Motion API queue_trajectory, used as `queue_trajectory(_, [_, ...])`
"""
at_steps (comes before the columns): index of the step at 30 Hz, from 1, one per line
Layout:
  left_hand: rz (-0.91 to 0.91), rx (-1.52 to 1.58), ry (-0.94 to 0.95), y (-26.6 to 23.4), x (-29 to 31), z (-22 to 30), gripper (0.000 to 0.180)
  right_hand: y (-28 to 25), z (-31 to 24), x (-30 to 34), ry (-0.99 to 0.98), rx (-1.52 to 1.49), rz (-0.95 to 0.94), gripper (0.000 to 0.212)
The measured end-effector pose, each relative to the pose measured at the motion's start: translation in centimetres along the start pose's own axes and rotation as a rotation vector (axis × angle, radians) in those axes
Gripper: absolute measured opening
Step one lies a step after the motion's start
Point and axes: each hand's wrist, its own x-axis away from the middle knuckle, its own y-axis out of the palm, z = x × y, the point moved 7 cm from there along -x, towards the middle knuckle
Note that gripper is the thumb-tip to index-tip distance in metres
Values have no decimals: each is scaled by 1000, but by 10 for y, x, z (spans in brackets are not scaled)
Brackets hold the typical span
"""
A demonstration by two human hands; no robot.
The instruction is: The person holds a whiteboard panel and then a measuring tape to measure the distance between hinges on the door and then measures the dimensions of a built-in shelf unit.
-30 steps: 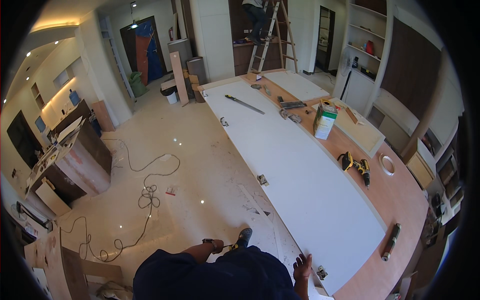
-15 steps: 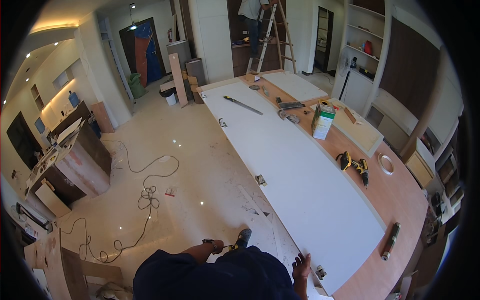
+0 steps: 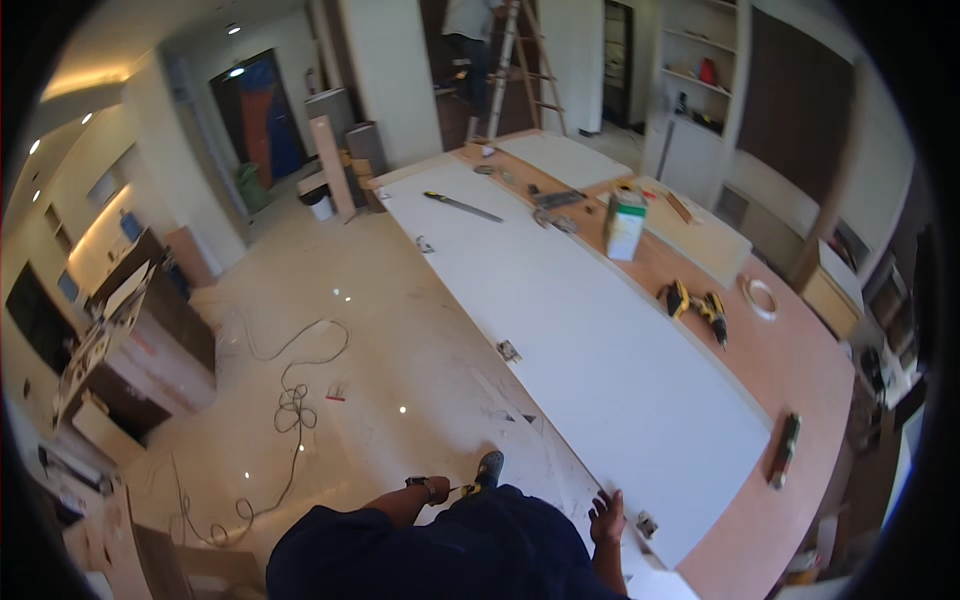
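Note:
My left hand (image 3: 432,489) is closed at the left of my waist, in front of the dark clothing. A small yellow and black tool (image 3: 469,489) pokes out beside it; its kind is too small to tell. My right hand (image 3: 607,517) has its fingers apart at the near left edge of a long white door panel (image 3: 600,340). Right next to it is a metal hinge (image 3: 647,525) on the panel's edge. Farther along that edge sit another hinge (image 3: 509,351) and a third hinge (image 3: 425,244). A handsaw (image 3: 463,206) lies on the panel's far part.
On the wooden worktop (image 3: 740,420) stand a rectangular can (image 3: 626,226), a cordless drill (image 3: 697,309), a tape roll (image 3: 759,298) and a dark tube (image 3: 785,451). A cable (image 3: 295,405) coils across the floor at left. Beyond, a person (image 3: 470,45) is by a stepladder (image 3: 515,75).
The view has tilted and shifted slightly, so the table and room sit a little further left and up. My right hand stays beside the panel edge; my left hand keeps its grip.

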Motion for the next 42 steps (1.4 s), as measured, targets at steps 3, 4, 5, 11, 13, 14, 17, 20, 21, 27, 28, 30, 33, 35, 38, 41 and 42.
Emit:
queue_trajectory(3, [63,-8,64,-6,6,11,16,-5,9,-10,18,61,-90,56])
queue_trajectory(4, [95,114,35,5,-8,-8,24,6,4,-1,12,53,-59,49])
queue_trajectory(5, [16,20,92,5,-12,-9,24,1,8,-6,17,55,-78,48])
queue_trajectory(11, [205,71,390,7,-48,-34,25,21,-22,4,9,34,-27,51])
queue_trajectory(13, [187,179,451,-9,-28,-18,24,20,-28,5,-13,48,-7,54])
queue_trajectory(14, [184,221,469,-15,-15,-12,24,23,-28,4,-14,65,-9,55])
queue_trajectory(17, [101,242,548,-65,18,38,23,3,-26,13,-32,34,46,56])
queue_trajectory(20, [90,257,540,-106,66,76,23,17,-30,17,-46,48,52,49])
queue_trajectory(21, [59,248,511,-115,75,86,23,18,-28,18,-38,39,59,49])
queue_trajectory(27, [-66,363,313,-133,68,115,22,9,-9,15,-23,80,40,49])
queue_trajectory(28, [-89,441,247,-138,64,119,23,13,-7,16,-11,110,26,51])
queue_trajectory(30, [-89,445,296,-136,52,125,23,14,8,28,25,211,31,53])
queue_trajectory(33, [-66,380,418,-152,47,155,24,23,31,34,49,639,-75,62])
queue_trajectory(35, [-30,331,485,-165,47,173,25,38,43,34,-64,856,-130,64])
queue_trajectory(38, [-63,139,575,-175,42,189,28,56,58,28,-280,1095,-164,65])
queue_trajectory(41, [-203,112,512,-183,36,200,31,67,41,52,-199,1279,-79,74])
queue_trajectory(42, [-221,96,548,-190,42,208,32,66,40,57,-248,1328,1,74])
